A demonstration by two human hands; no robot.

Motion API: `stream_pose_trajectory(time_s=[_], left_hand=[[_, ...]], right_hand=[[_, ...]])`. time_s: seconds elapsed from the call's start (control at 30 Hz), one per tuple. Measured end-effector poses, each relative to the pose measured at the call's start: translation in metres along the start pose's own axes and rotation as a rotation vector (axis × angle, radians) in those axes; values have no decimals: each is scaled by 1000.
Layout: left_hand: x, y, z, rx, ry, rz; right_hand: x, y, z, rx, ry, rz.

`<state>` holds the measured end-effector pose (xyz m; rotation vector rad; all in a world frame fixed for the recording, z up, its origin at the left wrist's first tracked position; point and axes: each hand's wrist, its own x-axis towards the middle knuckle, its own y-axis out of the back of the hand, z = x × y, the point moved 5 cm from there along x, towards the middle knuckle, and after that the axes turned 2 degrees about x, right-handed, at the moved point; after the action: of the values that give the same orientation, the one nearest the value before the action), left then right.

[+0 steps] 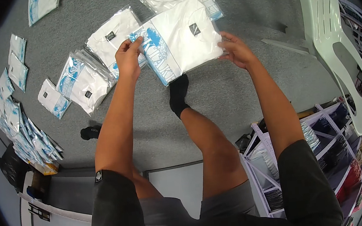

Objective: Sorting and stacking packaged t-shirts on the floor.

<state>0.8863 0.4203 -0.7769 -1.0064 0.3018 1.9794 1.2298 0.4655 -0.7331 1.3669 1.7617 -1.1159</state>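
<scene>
A bagged shirt [182, 40] sat between the left hand [128, 59] and the right hand [236, 50], above a socked foot [178, 94]. More bagged shirts [96, 64] lay left on the carpet [232, 94]; a chair [336, 35] stood right, a rack [318, 160] near right.

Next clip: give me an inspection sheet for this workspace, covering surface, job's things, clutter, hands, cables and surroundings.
Surface: grey carpet floor.
Job's things: bagged white folded shirt with blue print, held up by both hands.
Clutter: more bagged shirts lying flat beyond it; a fanned row of bagged shirts at the left.
Hands: left hand grips the bag's left edge, right hand its right edge.
Cables: nothing seen.
Surroundings: pale green plastic chair at right; white wire rack at lower right.
</scene>
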Motion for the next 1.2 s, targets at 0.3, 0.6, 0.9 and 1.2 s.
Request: stream_pose_trajectory(time_s=[0.3,0.6,0.9,1.2], left_hand=[[11,-40,2,168,-25,-64],[3,-45,-50,312,76,-45],[-23,-100,-108,-173,128,173],[89,-174,103,743,-874,11]], right_hand=[[11,35,-1,45,64,51],[20,72,7,-362,202,369],[127,26,-178,-1299,724,291],[77,39,-24,-416,41,325]])
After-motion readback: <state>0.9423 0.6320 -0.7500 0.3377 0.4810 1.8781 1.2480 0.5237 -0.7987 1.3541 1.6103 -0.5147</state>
